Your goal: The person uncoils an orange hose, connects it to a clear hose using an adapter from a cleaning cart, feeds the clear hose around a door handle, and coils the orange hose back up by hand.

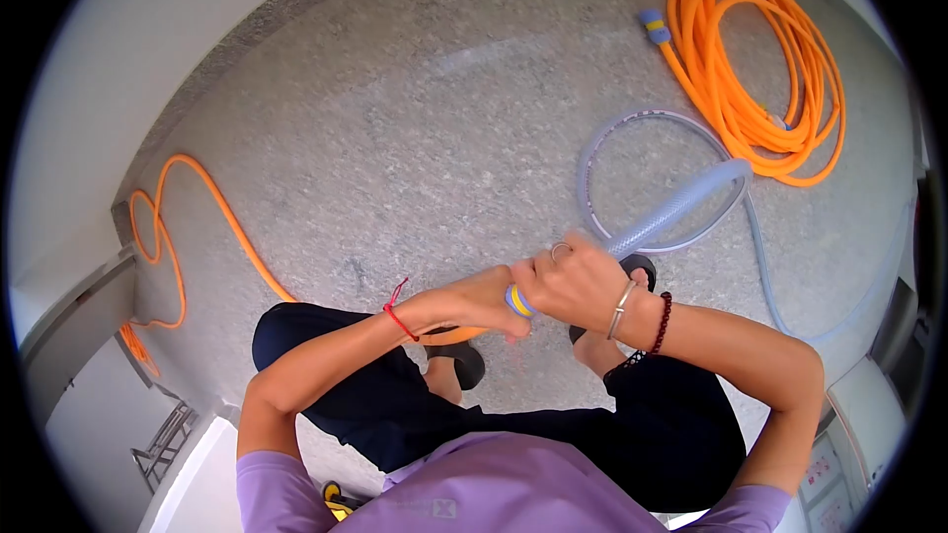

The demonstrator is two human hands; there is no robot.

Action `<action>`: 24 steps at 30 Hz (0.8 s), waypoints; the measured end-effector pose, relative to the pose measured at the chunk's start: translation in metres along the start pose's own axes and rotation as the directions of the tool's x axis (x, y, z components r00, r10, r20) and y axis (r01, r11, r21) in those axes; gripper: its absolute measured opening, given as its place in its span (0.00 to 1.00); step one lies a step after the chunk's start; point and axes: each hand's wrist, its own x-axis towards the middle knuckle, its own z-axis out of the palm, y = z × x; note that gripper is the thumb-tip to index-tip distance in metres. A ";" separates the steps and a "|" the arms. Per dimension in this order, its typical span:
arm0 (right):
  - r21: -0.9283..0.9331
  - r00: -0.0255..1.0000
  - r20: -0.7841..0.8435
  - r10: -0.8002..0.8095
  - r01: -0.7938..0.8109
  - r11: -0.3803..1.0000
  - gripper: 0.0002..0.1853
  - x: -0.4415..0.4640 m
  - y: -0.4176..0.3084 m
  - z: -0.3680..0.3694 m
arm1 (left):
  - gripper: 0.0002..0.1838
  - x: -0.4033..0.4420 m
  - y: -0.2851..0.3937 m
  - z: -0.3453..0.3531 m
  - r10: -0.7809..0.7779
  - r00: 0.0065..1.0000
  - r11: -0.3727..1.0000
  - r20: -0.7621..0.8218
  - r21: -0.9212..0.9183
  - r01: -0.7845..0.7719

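Observation:
In front of my knees my two hands meet. My left hand (481, 298) is closed around the end of an orange hose (229, 214), which runs off to the left. A blue and yellow hose connector (518, 302) shows between the hands. My right hand (578, 286) is wrapped round a clear bluish braided hose (681, 205) near its end. That hose rises to the right and loops on the floor. The fingers hide whether the hose end sits inside the connector.
A coiled orange hose (736, 69) lies at the upper right, with a blue and yellow connector (654, 27) on its end. Grey speckled floor (395, 138) spreads ahead up to a wall. A metal rack (163, 446) shows at the lower left.

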 end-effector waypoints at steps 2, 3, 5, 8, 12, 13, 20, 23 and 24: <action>0.043 0.999 0.036 0.026 -0.027 0.999 0.06 0.006 0.002 0.018 | 0.08 0.006 -0.009 -0.009 -0.027 0.942 0.952 -0.334 0.278 0.125; 0.080 0.997 0.063 0.049 -0.054 0.995 0.07 0.011 0.007 0.026 | 0.12 0.010 -0.027 -0.014 0.038 0.924 0.972 -0.380 0.230 0.054; 0.134 0.979 0.172 0.109 -0.133 0.982 0.08 0.022 0.008 0.031 | 0.14 0.010 -0.022 -0.015 0.050 0.858 0.896 -0.510 0.403 0.187; 0.209 0.932 0.301 0.201 -0.270 0.940 0.10 0.038 0.010 0.041 | 0.18 0.009 -0.022 -0.025 0.152 0.744 0.738 -0.651 0.576 0.353; 0.197 0.866 0.407 0.290 -0.394 0.898 0.10 0.061 0.014 0.040 | 0.17 0.008 -0.024 -0.042 0.302 0.639 0.582 -0.707 0.668 0.464; 0.197 0.868 0.403 0.289 -0.391 0.899 0.10 0.065 0.015 0.041 | 0.17 0.008 -0.026 -0.044 0.304 0.636 0.580 -0.709 0.667 0.467; 0.257 0.778 0.529 0.340 -0.529 0.809 0.13 0.074 0.015 0.057 | 0.15 0.009 -0.035 -0.053 0.336 0.590 0.483 -0.734 0.672 0.562; 0.282 0.756 0.557 0.345 -0.562 0.777 0.13 0.078 0.016 0.062 | 0.15 0.008 -0.037 -0.056 0.359 0.589 0.457 -0.724 0.686 0.566; 0.291 0.745 0.570 0.346 -0.577 0.763 0.13 0.079 0.017 0.063 | 0.15 0.007 -0.038 -0.058 0.377 0.586 0.446 -0.717 0.695 0.564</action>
